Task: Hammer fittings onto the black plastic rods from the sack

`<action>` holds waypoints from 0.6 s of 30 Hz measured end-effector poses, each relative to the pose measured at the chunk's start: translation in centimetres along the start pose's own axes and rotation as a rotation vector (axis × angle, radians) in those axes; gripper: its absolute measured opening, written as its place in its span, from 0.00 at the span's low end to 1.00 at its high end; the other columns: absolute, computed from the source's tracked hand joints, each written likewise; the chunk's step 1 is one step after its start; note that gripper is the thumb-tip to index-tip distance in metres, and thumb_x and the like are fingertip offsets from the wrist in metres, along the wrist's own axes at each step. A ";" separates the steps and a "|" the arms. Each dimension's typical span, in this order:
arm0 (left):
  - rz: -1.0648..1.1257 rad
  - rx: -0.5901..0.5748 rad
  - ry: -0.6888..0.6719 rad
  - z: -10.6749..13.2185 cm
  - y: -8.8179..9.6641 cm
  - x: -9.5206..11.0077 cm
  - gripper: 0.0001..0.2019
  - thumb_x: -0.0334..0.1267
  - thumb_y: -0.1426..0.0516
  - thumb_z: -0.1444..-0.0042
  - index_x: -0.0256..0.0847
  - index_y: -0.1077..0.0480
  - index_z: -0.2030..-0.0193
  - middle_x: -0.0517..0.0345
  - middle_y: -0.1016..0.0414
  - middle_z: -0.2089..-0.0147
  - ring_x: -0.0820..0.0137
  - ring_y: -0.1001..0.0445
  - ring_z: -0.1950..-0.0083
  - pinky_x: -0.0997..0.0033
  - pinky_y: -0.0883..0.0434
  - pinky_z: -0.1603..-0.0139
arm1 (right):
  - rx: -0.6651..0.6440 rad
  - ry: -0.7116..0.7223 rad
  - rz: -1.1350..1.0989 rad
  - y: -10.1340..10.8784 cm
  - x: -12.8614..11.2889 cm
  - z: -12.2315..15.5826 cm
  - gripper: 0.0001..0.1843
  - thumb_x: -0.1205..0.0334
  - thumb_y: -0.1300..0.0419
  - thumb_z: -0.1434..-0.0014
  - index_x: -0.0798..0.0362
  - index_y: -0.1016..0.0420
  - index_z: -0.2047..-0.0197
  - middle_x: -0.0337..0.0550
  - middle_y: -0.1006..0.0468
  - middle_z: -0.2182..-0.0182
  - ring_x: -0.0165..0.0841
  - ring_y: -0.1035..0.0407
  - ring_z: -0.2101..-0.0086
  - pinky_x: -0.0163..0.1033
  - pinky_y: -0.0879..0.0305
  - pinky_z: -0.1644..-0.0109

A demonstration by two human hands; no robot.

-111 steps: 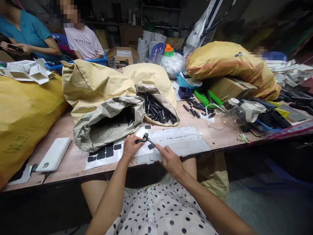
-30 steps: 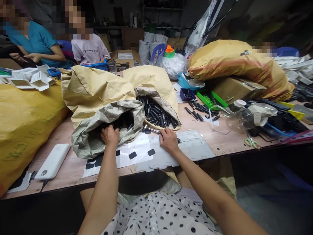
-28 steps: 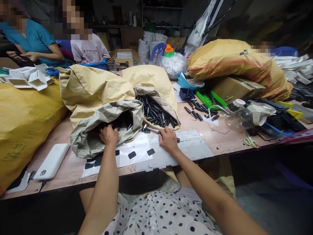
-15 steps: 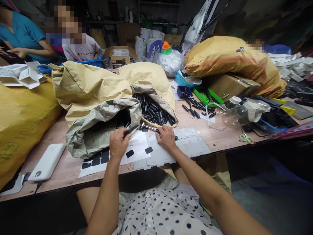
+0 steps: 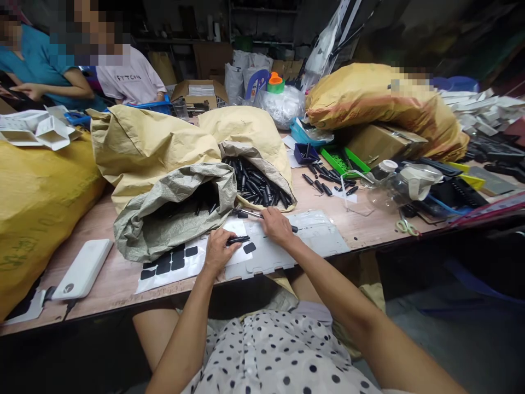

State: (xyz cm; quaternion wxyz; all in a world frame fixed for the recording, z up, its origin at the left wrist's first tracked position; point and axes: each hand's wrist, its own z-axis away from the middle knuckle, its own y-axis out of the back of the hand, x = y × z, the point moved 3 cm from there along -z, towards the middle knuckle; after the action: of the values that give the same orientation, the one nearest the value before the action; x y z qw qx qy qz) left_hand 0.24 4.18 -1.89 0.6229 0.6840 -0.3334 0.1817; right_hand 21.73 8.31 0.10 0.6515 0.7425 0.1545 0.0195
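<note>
My left hand [image 5: 220,249] is closed on a slim black tubular part [image 5: 238,239], which points right, low over a white sheet with black rounded stickers [image 5: 178,260]. My right hand [image 5: 278,225] grips a small hammer [image 5: 251,214] with a metal shaft; its head points left and its dark handle end shows past my hand. Beneath my right hand lies a pale grey board [image 5: 320,238]. Just behind my hands, one open sack [image 5: 137,232] has a dark mouth with a few black parts visible, and a second sack [image 5: 250,123] is full of similar black parts [image 5: 256,183].
Loose black parts [image 5: 326,189] lie right of the sacks, near a green tray [image 5: 346,164]. Further right are a clear jug [image 5: 389,189] and scissors [image 5: 406,225]. A white power bank [image 5: 84,269] and a yellow sack [image 5: 45,208] are at left. Two people sit across the table.
My left hand has moved right and slightly down from the sack's mouth, bringing the black part over the sheet. My right hand stays on the hammer, nearly in place.
</note>
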 end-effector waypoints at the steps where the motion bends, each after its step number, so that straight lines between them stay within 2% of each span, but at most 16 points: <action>1: 0.008 0.001 0.002 0.0 -0.1 0.0 0.06 0.36 0.33 0.46 0.47 0.19 0.61 0.56 0.21 0.60 0.59 0.28 0.54 0.59 0.31 0.49 | 0.011 0.006 -0.042 0.1 -0.2 0.8 0.10 0.62 0.45 0.29 0.49 0.23 0.51 0.48 0.22 0.56 0.40 0.30 0.55 0.40 0.34 0.55; 6: 0.059 0.014 -0.006 -0.1 -0.4 -0.4 0.05 0.37 0.33 0.45 0.47 0.17 0.61 0.56 0.22 0.62 0.60 0.28 0.55 0.59 0.30 0.49 | 0.160 0.046 -0.360 0.6 -1.6 6.2 0.17 0.61 0.50 0.27 0.46 0.24 0.42 0.44 0.20 0.57 0.37 0.25 0.56 0.40 0.28 0.51; 10: 0.083 0.040 -0.006 -0.2 -0.6 -0.5 0.05 0.35 0.32 0.46 0.47 0.16 0.61 0.58 0.22 0.64 0.61 0.28 0.56 0.60 0.30 0.50 | 0.185 0.050 -0.559 0.8 -2.4 9.4 0.19 0.59 0.50 0.27 0.44 0.23 0.41 0.45 0.19 0.57 0.38 0.24 0.56 0.42 0.25 0.51; 14: 0.081 0.062 -0.005 -0.2 -0.7 -0.4 0.05 0.35 0.32 0.47 0.48 0.17 0.63 0.58 0.23 0.65 0.62 0.28 0.57 0.61 0.30 0.52 | 0.183 0.033 -0.604 0.6 -2.4 10.7 0.19 0.58 0.50 0.27 0.44 0.22 0.41 0.45 0.18 0.57 0.39 0.23 0.57 0.43 0.23 0.52; 18: 0.075 0.062 0.004 -0.2 -0.9 -0.4 0.04 0.35 0.31 0.47 0.47 0.17 0.64 0.58 0.23 0.65 0.62 0.28 0.57 0.61 0.30 0.53 | 0.167 0.028 -0.592 0.5 -2.1 10.8 0.19 0.58 0.50 0.27 0.45 0.21 0.43 0.46 0.18 0.59 0.39 0.23 0.59 0.43 0.23 0.53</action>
State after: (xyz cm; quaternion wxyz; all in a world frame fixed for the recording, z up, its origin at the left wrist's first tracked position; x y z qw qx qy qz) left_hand 0.55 4.47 -2.78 0.5948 0.6896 -0.3519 0.2163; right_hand 22.32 -2.62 -0.72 0.5634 0.7159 0.3740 -0.1736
